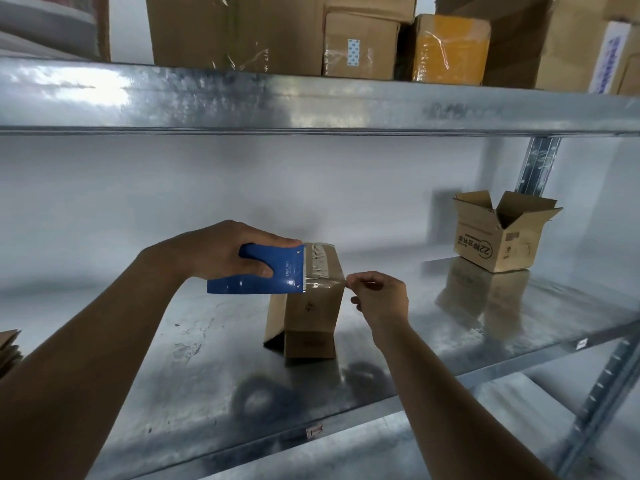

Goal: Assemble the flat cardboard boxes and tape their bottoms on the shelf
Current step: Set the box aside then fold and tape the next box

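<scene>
Taping the bottom of the small box [306, 306] upside down on the shelf [214, 368]; left hand [221, 249] gripping the blue tape cutter [258, 275]; right hand [377, 296] pinching the clear tape [325, 280]; next, probably pressing it flat.

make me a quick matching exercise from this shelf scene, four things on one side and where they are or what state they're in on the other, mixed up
Things:
1. blue tape dispenser
2. clear tape end
3. upside-down box
4. open printed box

States:
A. standing on the shelf's right side, flaps up
B. gripped in the left hand
C. mid-shelf, bottom up, being taped
D. pinched by the right hand

Pairs: 1-B, 2-D, 3-C, 4-A
</scene>
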